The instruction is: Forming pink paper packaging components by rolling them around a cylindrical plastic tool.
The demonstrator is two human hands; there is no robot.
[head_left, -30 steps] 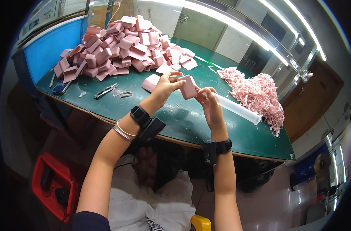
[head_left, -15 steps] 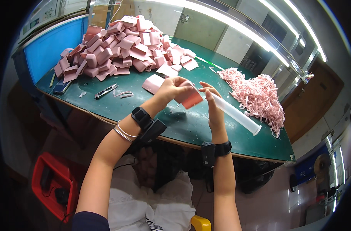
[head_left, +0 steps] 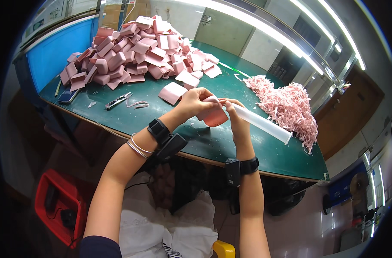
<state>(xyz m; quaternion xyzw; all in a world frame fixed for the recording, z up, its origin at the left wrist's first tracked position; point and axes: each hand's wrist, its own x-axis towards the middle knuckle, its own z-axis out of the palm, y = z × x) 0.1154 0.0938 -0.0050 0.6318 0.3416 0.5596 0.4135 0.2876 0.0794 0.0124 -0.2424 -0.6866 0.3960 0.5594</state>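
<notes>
Nearest the body, both forearms are reaching up over the near edge of the green table [head_left: 247,150]. The left hand [head_left: 195,102] is curling around a pink folded card piece [head_left: 214,115], fingers pressed onto it, while the right hand [head_left: 233,112] is pinching the same piece just above the table's middle, right beside a clear plastic tube [head_left: 264,124] that is lying there. Just beyond the hands, one flat pink piece [head_left: 174,92] is waiting. Farther back on the table's left, a large heap of pink folded pieces [head_left: 135,53] is sitting; judging by it, much appears done. Far right, pink shredded strips [head_left: 286,105] are piling up.
</notes>
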